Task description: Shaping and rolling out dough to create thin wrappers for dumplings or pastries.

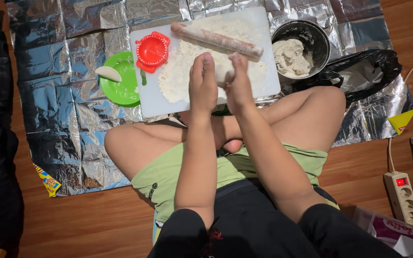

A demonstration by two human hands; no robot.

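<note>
My left hand [202, 82] and my right hand [238, 81] press together around a small lump of white dough [224, 72], held just above a floured white cutting board [264, 86]. A floury rolling pin [216, 39] lies across the far side of the board. A red round dumpling press [152, 50] sits on the board's left edge. Next to it a green plate [120, 88] holds one folded white dumpling [108, 73]. A dark bowl [322, 45] with more dough [290, 57] stands to the right of the board.
Silver foil sheets [58, 95] cover the wooden floor under everything. A black plastic bag [364, 69] lies right of the bowl. A white power strip [403, 198] with a cord sits at the far right, a pink package [393, 234] below it. My crossed legs lie in front of the board.
</note>
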